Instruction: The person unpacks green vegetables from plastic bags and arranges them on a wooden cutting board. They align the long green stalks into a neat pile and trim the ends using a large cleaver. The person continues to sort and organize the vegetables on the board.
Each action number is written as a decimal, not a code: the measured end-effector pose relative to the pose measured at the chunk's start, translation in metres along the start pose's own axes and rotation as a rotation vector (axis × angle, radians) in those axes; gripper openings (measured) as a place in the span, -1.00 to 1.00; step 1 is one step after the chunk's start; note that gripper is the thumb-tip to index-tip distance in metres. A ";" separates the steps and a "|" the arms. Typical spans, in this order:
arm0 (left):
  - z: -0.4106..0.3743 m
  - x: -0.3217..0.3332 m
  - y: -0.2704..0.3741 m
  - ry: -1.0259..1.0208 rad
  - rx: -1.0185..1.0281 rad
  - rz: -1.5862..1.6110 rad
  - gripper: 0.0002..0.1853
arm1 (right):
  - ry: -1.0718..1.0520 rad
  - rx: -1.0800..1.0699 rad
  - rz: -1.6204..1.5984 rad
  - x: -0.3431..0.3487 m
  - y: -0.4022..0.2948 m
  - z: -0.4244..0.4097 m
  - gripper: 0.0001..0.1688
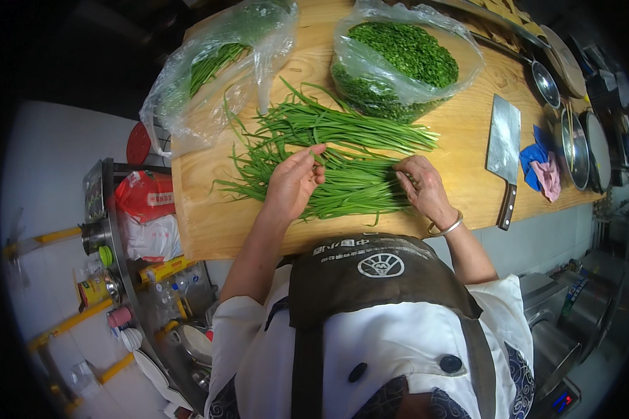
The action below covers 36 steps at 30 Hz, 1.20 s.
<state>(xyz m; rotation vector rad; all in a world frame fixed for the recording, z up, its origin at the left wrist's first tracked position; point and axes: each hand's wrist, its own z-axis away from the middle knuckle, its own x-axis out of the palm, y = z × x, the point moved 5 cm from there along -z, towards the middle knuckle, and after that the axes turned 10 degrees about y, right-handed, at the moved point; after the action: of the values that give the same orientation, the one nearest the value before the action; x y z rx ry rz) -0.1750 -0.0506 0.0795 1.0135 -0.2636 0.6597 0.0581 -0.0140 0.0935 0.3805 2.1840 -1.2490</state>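
Note:
Two rows of long green garlic chives lie across the wooden table, their pale ends towards the right. Over the left part of the near row, my left hand pinches a small piece of green leaf between thumb and fingertips. My right hand, with a bangle at its wrist, rests at the pale ends of the near row, its fingers bent; whether it grips any stalks cannot be told. Beyond the chives stands a clear plastic bag full of chopped greens. Another clear bag at the far left holds whole chives.
A cleaver lies at the right, its handle over the near edge. Beside it are blue and pink cloths, a metal bowl with chopsticks and a ladle. A metal shelf with packages stands left of the table.

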 end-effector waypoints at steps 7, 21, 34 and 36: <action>0.028 -0.044 0.017 0.091 0.116 0.084 -0.77 | 0.024 0.069 -0.082 -0.006 -0.008 0.016 -0.94; 0.235 -0.252 -0.137 0.827 0.552 0.708 -0.85 | -0.448 -0.132 -0.422 0.060 -0.081 0.021 -0.91; 0.384 -0.398 -0.400 1.631 0.291 0.992 -0.89 | -0.674 0.308 -0.511 0.126 -0.091 0.110 -0.89; 0.424 -0.437 -0.409 1.761 0.176 0.822 -0.86 | -0.729 0.274 -0.542 0.142 -0.105 0.124 -0.88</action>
<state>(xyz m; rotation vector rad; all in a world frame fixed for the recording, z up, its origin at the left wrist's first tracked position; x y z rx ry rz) -0.2216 -0.7261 -0.2020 0.1339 1.0016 2.0730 -0.0640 -0.1796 0.0298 -0.5360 1.5172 -1.6437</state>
